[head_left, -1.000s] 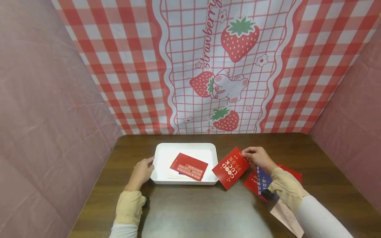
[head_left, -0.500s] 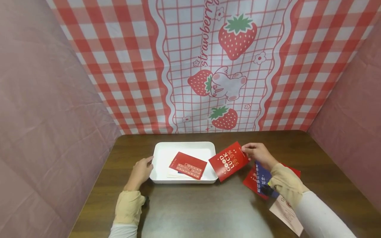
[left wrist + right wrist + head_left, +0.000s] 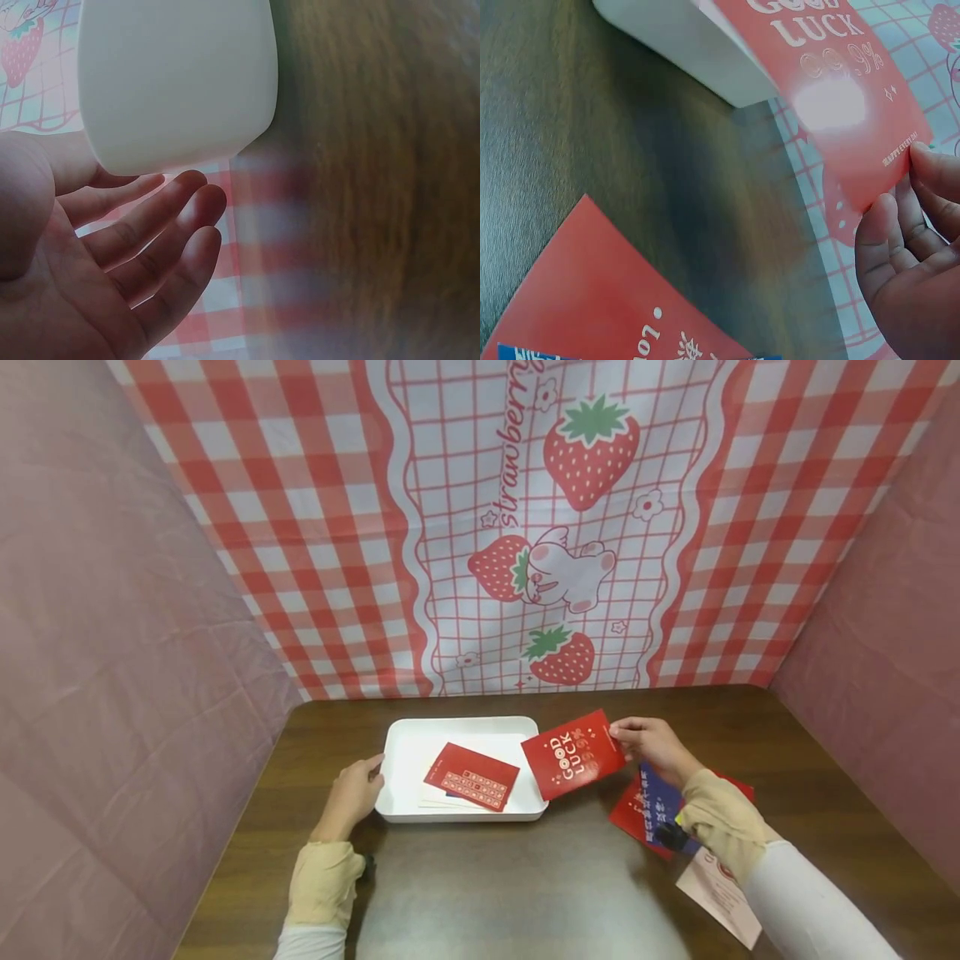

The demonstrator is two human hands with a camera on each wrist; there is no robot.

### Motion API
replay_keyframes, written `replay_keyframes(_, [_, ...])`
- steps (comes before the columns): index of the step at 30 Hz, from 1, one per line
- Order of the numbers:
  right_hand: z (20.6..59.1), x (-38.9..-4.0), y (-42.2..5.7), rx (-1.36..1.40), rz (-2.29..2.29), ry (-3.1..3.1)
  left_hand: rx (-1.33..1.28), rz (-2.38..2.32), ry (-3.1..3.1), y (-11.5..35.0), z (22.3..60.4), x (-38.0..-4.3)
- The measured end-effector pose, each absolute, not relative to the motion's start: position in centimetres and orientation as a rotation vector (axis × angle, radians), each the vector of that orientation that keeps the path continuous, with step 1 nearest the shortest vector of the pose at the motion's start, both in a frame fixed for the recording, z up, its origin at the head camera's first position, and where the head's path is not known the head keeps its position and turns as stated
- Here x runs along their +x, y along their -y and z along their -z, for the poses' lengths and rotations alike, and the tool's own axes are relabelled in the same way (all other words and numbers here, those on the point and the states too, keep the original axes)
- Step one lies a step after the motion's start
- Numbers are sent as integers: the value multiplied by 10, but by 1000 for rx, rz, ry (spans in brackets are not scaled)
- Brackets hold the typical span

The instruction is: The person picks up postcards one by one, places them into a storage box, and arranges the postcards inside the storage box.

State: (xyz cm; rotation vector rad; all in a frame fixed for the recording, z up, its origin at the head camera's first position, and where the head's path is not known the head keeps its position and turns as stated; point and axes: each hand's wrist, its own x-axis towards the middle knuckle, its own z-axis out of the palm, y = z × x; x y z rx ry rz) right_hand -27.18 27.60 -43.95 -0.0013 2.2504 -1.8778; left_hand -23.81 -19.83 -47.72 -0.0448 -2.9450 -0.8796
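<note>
My right hand (image 3: 658, 747) pinches the edge of a red "GOOD LUCK" card (image 3: 573, 758) between thumb and fingers. The card's left part hangs over the right rim of a white tray (image 3: 465, 817). My left hand (image 3: 356, 793) is at the tray's left end, fingers touching its rim. Those fingers (image 3: 187, 217) are spread and loosely bent in the left wrist view; the thumb tip is partly hidden by the tray wall. Inside the tray lies another red card (image 3: 472, 777) with gold print, over paler cards that are mostly covered.
Right of the tray, under my right forearm, lie a blue card (image 3: 663, 810), a red card (image 3: 630, 814) beneath it and a pale pink card (image 3: 720, 897). All are on the brown wooden table (image 3: 480, 893). A checked strawberry cloth (image 3: 345, 568) hangs behind it.
My right hand has lifted slightly and turned the "GOOD LUCK" card flatter, bringing its left end over the tray's right rim. The left hand has stayed at the tray's left end.
</note>
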Motion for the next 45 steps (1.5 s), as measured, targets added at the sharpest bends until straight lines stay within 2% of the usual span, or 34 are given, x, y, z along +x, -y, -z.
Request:
replay_keyframes(17, [442,-268,-255,59,2031,-2138,-21,890,2965,197,478,-238])
replay_keyframes(45, [433,-271,-221,-5,2051,-2021,3,911,2956,198,476,-239])
